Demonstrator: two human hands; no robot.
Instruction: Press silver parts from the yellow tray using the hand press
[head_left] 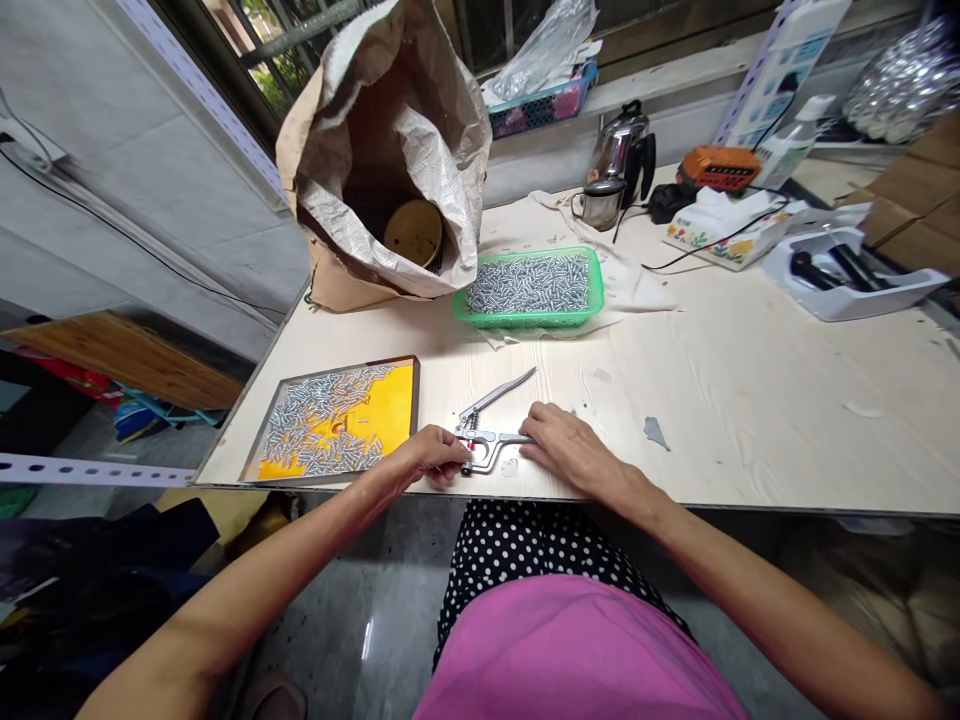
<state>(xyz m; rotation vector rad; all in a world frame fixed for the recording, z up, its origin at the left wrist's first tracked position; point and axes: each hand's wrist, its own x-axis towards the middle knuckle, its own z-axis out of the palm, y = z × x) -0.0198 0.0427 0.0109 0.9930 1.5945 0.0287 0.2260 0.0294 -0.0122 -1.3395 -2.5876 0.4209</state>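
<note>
A pair of metal snap-fastener pliers (487, 452) lies at the table's front edge, its upper handle raised and its spring showing. My right hand (566, 445) is closed around the end of the lower handle. At the jaws, my left hand (439, 453) has its fingertips pinched together beside a small red part; whatever is between them is too small to make out. Left of that hand sits a shallow tray (417, 385) with a yellow bottom, strewn with small silver metal pins (315, 410). Behind the pliers a green basket (595, 290) is full of similar pins.
A large open paper sack (322, 250) stands at the back left with a round tan piece inside. A metal kettle (626, 150), a cup (602, 205), an orange battery pack (718, 168) and a white tray (847, 300) are at the back right. A grey scrap (655, 433) lies right of my hand.
</note>
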